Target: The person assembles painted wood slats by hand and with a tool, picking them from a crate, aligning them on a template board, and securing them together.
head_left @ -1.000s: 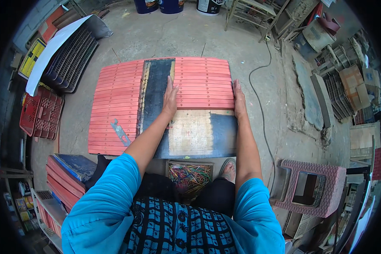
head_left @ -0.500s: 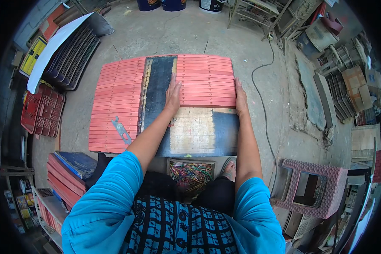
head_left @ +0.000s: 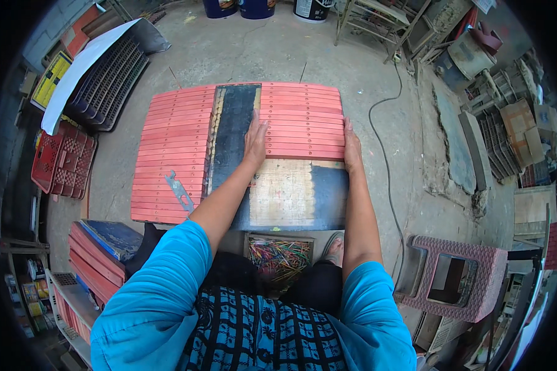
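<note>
A dark board (head_left: 236, 133) with a bare cream patch (head_left: 281, 196) lies in front of me, bearing two blocks of red-pink slats laid side by side. Against the left ends of the right block of slats (head_left: 302, 117) rests my left hand (head_left: 254, 142), its fingers straight and pointing away from me. My right hand (head_left: 352, 147) lies flat along the right ends of that same block, fingers stretched out. Small round marks run in two rows across these slats. On the near part of the left block of slats (head_left: 167, 139) lies a flat grey metal tool (head_left: 178, 190) with notches.
Below the board sits a box of thin coloured sticks (head_left: 278, 255). A pink stool (head_left: 455, 278) stands at right, a red crate (head_left: 65, 161) at left. More red slats (head_left: 99, 260) are stacked at lower left. A cable (head_left: 384, 139) crosses the floor; buckets (head_left: 257, 7) stand at the far side.
Both hands stay at the ends of the right block of slats. The whole view has shifted down slightly; nothing else has visibly moved.
</note>
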Demonstrator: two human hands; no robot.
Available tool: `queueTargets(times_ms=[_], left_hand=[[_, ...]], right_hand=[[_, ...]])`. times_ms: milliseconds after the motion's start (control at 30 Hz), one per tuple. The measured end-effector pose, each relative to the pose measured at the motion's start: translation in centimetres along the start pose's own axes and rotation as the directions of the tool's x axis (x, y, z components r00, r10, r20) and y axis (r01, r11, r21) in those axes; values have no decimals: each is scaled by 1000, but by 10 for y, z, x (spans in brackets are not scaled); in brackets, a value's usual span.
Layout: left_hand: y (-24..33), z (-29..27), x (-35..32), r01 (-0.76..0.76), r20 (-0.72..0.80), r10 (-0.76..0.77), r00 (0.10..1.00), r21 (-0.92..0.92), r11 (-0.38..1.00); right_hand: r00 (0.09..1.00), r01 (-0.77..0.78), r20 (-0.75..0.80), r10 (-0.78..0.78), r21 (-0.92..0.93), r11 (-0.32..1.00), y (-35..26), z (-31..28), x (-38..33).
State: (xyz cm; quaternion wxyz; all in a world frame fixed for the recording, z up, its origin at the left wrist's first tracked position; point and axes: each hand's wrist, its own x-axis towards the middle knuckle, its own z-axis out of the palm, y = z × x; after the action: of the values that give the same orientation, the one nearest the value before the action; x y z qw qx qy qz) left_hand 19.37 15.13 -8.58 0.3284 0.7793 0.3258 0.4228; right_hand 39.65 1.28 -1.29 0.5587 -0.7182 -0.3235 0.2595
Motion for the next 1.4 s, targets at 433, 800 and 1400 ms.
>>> queueTargets(times_ms=[433,800,1400], left_hand=[[40,-2,10,191,-105,-232,967,-303,934],[38,-3,13,168,-117,-213,970,-310,936],[45,-8,12,170,-80,-213,974,-364,916]], right_hand=[[997,64,-37,-69,-111,992,8,-7,-2],[996,75,-43,-83,-150,986,10,-8,-2],[999,-18,-25,27,315,949,15,-20,1]])
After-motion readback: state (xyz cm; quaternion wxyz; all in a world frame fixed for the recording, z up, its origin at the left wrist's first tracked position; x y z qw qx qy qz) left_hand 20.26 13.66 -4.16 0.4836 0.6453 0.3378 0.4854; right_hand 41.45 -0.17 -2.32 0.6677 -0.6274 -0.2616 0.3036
